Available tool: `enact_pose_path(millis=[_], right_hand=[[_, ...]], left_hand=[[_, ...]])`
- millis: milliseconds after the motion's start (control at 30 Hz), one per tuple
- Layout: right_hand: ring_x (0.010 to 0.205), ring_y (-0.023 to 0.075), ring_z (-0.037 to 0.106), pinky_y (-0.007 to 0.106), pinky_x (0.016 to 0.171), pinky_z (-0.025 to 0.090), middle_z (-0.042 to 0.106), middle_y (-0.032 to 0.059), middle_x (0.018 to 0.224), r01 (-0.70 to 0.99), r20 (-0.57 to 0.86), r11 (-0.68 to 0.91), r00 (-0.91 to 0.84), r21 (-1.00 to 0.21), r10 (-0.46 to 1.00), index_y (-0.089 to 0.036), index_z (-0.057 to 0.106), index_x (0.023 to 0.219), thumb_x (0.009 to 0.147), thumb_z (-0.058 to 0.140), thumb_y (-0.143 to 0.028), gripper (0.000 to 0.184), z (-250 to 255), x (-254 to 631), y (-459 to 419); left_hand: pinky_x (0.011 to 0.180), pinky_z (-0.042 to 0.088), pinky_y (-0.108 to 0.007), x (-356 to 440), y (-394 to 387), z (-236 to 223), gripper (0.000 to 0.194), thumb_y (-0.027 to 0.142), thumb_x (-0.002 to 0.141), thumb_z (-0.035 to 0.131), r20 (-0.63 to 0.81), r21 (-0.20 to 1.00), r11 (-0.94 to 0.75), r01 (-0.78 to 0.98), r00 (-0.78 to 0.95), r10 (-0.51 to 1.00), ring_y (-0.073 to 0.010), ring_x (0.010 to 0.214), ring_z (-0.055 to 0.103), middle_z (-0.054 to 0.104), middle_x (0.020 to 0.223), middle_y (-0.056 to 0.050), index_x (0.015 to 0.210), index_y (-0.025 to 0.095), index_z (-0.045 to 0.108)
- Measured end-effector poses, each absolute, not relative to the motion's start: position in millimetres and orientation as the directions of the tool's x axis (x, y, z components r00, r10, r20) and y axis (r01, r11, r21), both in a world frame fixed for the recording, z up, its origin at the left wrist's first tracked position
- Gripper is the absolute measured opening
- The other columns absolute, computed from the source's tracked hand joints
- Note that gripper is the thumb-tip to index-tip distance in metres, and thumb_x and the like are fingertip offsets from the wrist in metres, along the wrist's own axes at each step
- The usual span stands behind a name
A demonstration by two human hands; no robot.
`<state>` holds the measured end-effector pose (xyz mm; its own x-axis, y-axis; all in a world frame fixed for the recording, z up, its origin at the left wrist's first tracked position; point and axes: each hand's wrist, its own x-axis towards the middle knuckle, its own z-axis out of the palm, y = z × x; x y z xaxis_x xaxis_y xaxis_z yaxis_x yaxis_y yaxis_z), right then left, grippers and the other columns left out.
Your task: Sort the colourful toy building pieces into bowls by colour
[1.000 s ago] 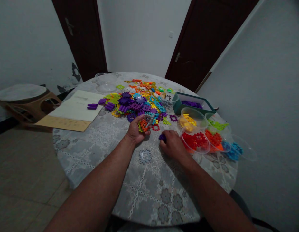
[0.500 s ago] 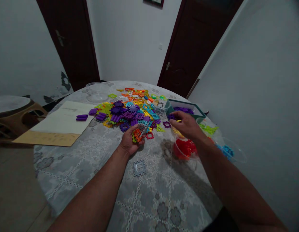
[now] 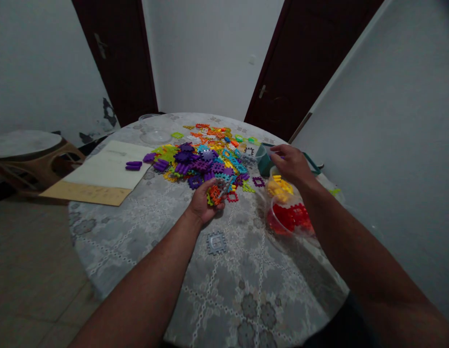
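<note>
The worktop (image 3: 246, 275) is round and covered by a grey patterned cloth. Left of the left hand lie a pale paper sheet (image 3: 108, 164) on a brown card (image 3: 86, 193), with purple rods (image 3: 133, 165) just beyond the sheet's edge. Directly ahead of the left hand spreads a loose pile of plastic building pieces (image 3: 198, 162). Beneath the right hand sit a clear bowl of yellow pieces (image 3: 278, 188) and a clear bowl of red pieces (image 3: 291, 217). Ahead of its fingers stands a teal box (image 3: 264, 162).

The left hand (image 3: 206, 203) is closed around a small cluster of orange pieces (image 3: 215, 195), at the near edge of the pile. The right hand (image 3: 291, 164) is raised beside the teal box, with its fingers drawn together. Whether it grips anything cannot be determined. A grey square piece (image 3: 216, 243) lies on the cloth, nearer the body than the left hand.

Hazards:
- If the left hand's grip loosens, the orange pieces may fall into the pile and become mixed with other colours.
- If the right forearm or wrist drops, it may strike the bowls, which could tip and spill.
- If the right hand catches the teal box, the box may shift or overturn.
</note>
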<state>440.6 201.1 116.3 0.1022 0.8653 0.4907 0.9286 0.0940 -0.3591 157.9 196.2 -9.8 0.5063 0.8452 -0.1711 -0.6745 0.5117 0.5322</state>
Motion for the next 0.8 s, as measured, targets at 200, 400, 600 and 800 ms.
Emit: enact_pose_path(millis=[200, 400, 600, 800], right_hand=[[0.112, 0.0237, 0.070, 0.039, 0.099, 0.055, 0.075, 0.0085, 0.126, 0.763, 0.083, 0.471, -0.489, -0.442, 0.869, -0.025, 0.069, 0.131, 0.099, 0.064, -0.024, 0.033, 74, 330, 96], [0.116, 0.0294, 0.063, 0.044, 0.100, 0.054, 0.065, 0.0142, 0.128, 0.817, -0.070, 0.447, -0.503, -0.365, 0.862, -0.020, 0.066, 0.126, 0.094, 0.072, -0.027, 0.034, 33, 285, 64], [0.097, 0.0238, 0.064, 0.037, 0.086, 0.053, 0.066, 0.0094, 0.114, 0.818, -0.068, 0.358, -0.431, -0.450, 0.900, -0.021, 0.066, 0.110, 0.091, 0.072, -0.024, 0.019, 35, 287, 67], [0.083, 0.0171, 0.066, 0.029, 0.075, 0.050, 0.073, 0.0011, 0.095, 0.712, -0.072, 0.406, -0.537, -0.573, 0.840, -0.023, 0.071, 0.103, 0.096, 0.062, -0.015, 0.014, 79, 323, 96]], left_hand=[[0.036, 0.037, -0.022, 161, 196, -10, 0.027, 0.038, 0.085, 0.074, -0.186, 0.523, 0.501, -0.690, 0.481, 0.857, -0.0166, 0.054, 0.064, 0.070, 0.077, -0.004, 0.099, 0.016, 0.068], [0.036, 0.036, -0.022, 161, 195, -8, 0.024, 0.037, 0.086, 0.073, -0.163, 0.512, 0.498, -0.700, 0.490, 0.856, -0.0167, 0.054, 0.065, 0.070, 0.078, -0.003, 0.098, 0.017, 0.068], [0.036, 0.038, -0.022, 161, 193, -6, 0.020, 0.034, 0.088, 0.071, -0.163, 0.524, 0.494, -0.694, 0.488, 0.857, -0.0168, 0.054, 0.065, 0.072, 0.080, -0.005, 0.098, 0.017, 0.069], [0.035, 0.039, -0.022, 162, 194, -9, 0.022, 0.034, 0.088, 0.072, -0.166, 0.542, 0.486, -0.686, 0.480, 0.861, -0.0165, 0.054, 0.065, 0.072, 0.078, -0.006, 0.098, 0.015, 0.070]])
